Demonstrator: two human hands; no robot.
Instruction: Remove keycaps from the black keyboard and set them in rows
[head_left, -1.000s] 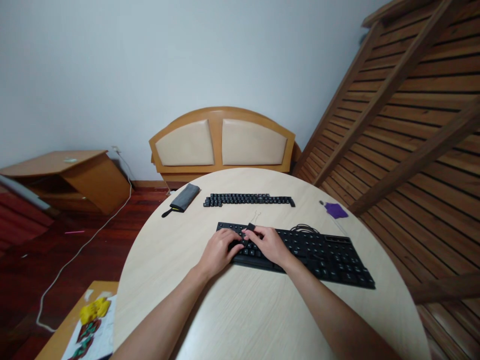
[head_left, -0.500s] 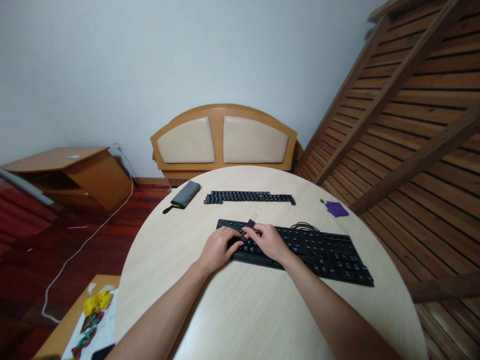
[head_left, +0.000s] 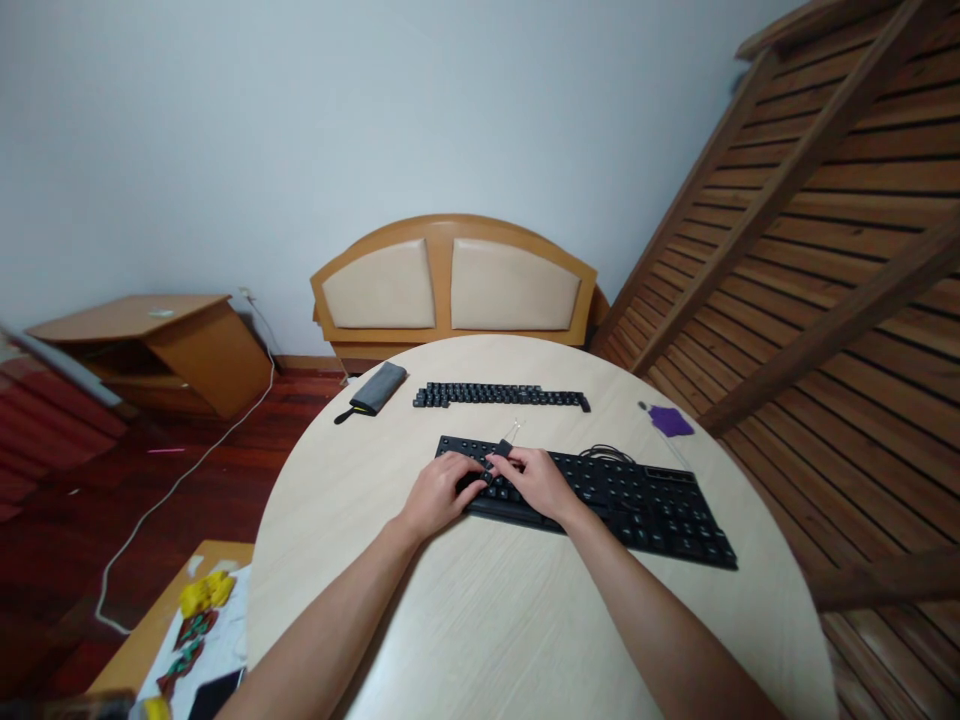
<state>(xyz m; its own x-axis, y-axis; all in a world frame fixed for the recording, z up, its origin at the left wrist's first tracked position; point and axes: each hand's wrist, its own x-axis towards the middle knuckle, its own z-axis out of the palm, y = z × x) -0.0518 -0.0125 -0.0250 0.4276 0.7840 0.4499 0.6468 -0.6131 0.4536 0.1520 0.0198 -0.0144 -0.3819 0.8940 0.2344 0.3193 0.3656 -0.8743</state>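
A black computer keyboard (head_left: pixel 645 505) lies at an angle on the round table, with several of its keys off at the left end. My right hand (head_left: pixel 541 482) is closed on a keycap puller (head_left: pixel 505 447), a small black handle with thin wire ends pointing away from me. Over the keyboard's left part, my left hand (head_left: pixel 442 492) is curled, its thumb and index finger close together at the puller's near end. Whatever sits between those left fingertips is small, dark and mostly hidden. Behind the keyboard, loose black keycaps (head_left: pixel 495 394) stand in rows.
On the round table (head_left: pixel 315 540), a grey pouch (head_left: pixel 379 388) lies at the far left and a purple cloth piece (head_left: pixel 670 421) at the right. The keyboard's coiled cable (head_left: pixel 607 453) rests behind it. A low stand (head_left: pixel 161 610) with yellow items is at lower left.
The view has shifted slightly, moving the table's contents a little in the picture. Both hands keep almost the same place and grip over the keyboard.
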